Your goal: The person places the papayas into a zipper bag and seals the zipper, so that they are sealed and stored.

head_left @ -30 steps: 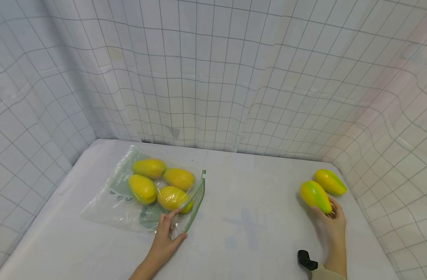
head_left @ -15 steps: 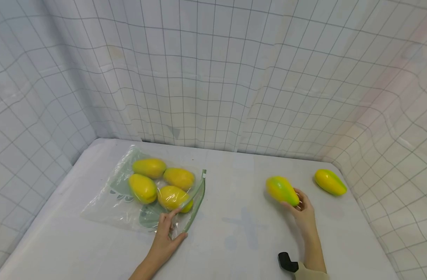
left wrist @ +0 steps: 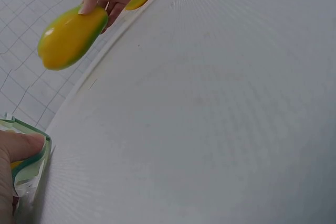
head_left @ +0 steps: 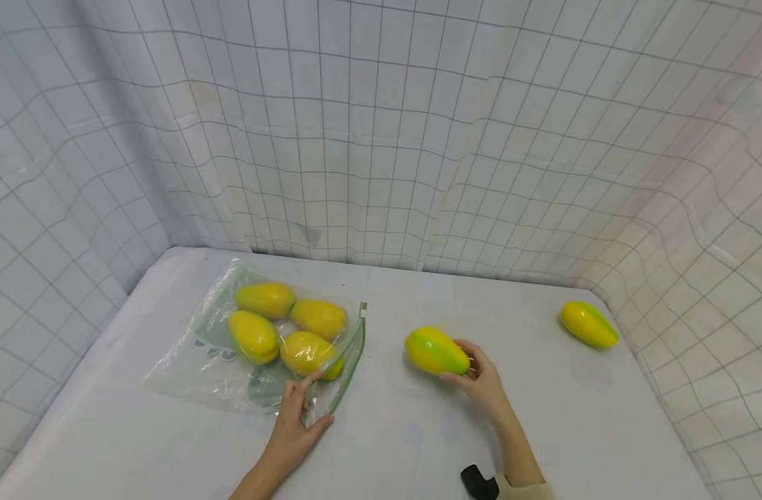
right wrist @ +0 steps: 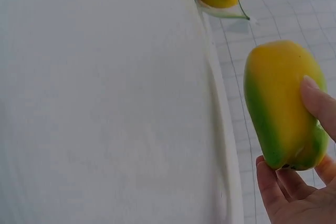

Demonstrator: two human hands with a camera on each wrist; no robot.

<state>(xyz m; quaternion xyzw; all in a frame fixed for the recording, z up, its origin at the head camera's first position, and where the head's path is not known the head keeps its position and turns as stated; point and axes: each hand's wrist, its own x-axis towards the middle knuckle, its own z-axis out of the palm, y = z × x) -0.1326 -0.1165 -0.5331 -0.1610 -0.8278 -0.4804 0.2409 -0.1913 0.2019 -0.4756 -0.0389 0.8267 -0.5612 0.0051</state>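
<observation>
My right hand [head_left: 481, 378] grips a yellow-green mango [head_left: 437, 351] by one end, above the table between the bag and the far-right mango. In the right wrist view the thumb [right wrist: 320, 106] lies along the mango's side and the fingers curl under its end. On the left lies a clear zip bag [head_left: 187, 368] with green print and a green zip edge, holding several yellow mangoes [head_left: 253, 337]. My left hand [head_left: 293, 427] holds the bag at its mouth, thumb on the green edge in the left wrist view; some fingers are hidden by the film.
Another mango [head_left: 589, 325] lies alone near the table's right back corner. The white table [head_left: 381, 458] is enclosed by grid-patterned curtains [head_left: 368, 139] at the back and sides. A black piece [head_left: 478, 482] sits by the right sleeve cuff.
My right hand has carried the mango left from beside the far-right mango toward the bag's mouth. The left hand and the bag have stayed in place.
</observation>
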